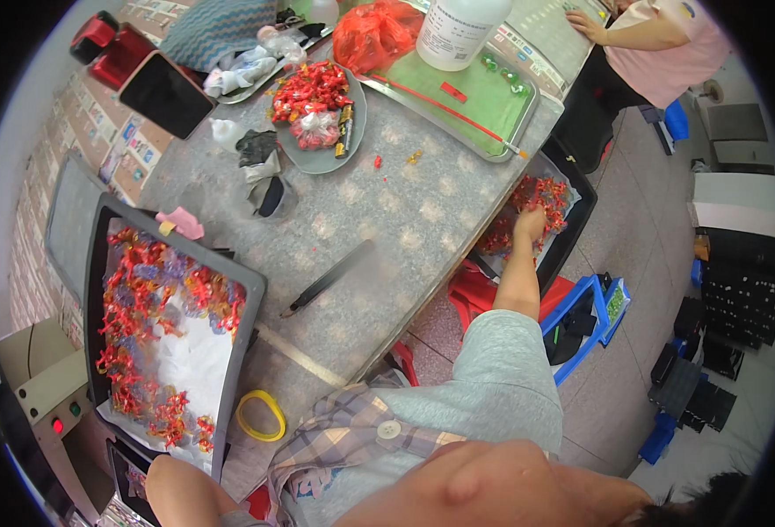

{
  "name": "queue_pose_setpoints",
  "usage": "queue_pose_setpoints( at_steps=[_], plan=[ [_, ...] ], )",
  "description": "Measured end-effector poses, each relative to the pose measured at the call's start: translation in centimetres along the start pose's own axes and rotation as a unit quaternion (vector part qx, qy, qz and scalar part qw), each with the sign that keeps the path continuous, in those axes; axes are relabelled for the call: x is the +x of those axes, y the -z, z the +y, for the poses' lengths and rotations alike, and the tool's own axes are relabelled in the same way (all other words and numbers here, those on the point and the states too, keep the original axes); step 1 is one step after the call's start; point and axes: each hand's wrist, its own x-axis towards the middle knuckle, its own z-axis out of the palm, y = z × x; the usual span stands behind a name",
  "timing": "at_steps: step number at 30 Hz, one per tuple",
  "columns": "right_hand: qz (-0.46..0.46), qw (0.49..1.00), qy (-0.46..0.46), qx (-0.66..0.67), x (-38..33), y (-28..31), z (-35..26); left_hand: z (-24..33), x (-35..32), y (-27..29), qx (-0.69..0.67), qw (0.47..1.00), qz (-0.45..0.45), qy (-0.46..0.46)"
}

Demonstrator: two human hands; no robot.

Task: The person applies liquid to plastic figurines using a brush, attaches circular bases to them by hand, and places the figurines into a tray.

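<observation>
Candies, red-wrapped, still heaped in the black tray [581, 206] off the surface's right edge; right hand [529, 223] digs among them, grip unclear. Left hand is out of view.

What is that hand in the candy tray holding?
The right hand reaches into the black tray of red wrapped candies. Its fingers are among them, but whether they grip one cannot be told.

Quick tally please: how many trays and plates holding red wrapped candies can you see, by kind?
Black rectangular trays of red wrapped candies: 2, one on the table's left, one beside the table where the right hand reaches
Grey round plate of candies: 1
Total: 3
</observation>
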Motion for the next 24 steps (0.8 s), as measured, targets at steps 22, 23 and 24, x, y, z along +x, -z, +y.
queue_pose_setpoints(
  at_steps=[22,23,24],
  plan=[
    [-0.117,0.596,0.148,0.781,-17.9,27.0,-11.8,17.9,3.9,1.0,-0.198,0.979,-0.028,0.024],
    [-0.168,0.582,0.186,0.773,-19.3,27.5,-12.4,18.5,4.1,1.4,-0.196,0.980,-0.025,0.025],
    [-0.220,0.572,0.228,0.757,-20.9,27.5,-13.2,19.1,4.0,1.4,-0.120,0.992,-0.031,0.012]
  ],
)
